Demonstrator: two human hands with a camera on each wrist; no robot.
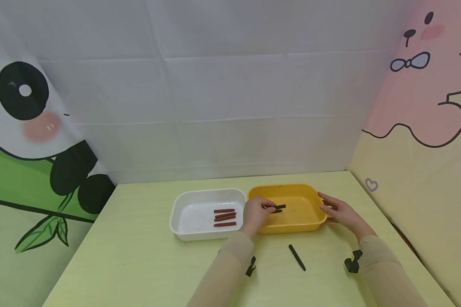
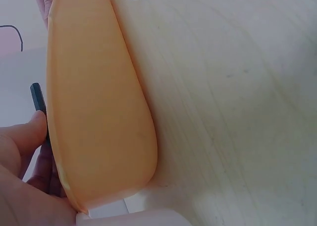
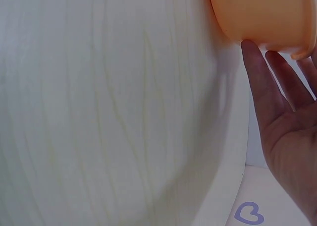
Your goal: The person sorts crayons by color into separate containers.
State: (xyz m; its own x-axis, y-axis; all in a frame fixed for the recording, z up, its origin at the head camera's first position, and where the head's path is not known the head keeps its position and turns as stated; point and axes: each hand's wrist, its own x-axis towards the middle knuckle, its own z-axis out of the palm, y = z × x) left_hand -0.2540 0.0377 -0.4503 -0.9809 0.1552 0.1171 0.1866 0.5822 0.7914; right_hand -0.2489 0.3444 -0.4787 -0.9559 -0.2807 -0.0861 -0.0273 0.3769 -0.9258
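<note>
My left hand [image 1: 256, 212] reaches over the left rim of a yellow tray [image 1: 299, 197] and pinches a black crayon [image 2: 37, 96] between thumb and fingers. In the head view, two dark crayon ends [image 1: 280, 206] show by its fingertips, one just below the other. At the tray's right end, my right hand [image 1: 345, 214] touches the outer wall with its fingers mostly straight, as the right wrist view also shows. Another black crayon [image 1: 297, 257] lies slantwise on the table in front of the tray.
A white tray [image 1: 188, 232] stands left of the yellow one, close beside it, with several reddish-brown crayons [image 1: 224, 216] lying in it. The pale yellow table [image 1: 138, 256] meets a white cloth backdrop behind and a cartoon-printed wall [image 1: 418, 183] on the right.
</note>
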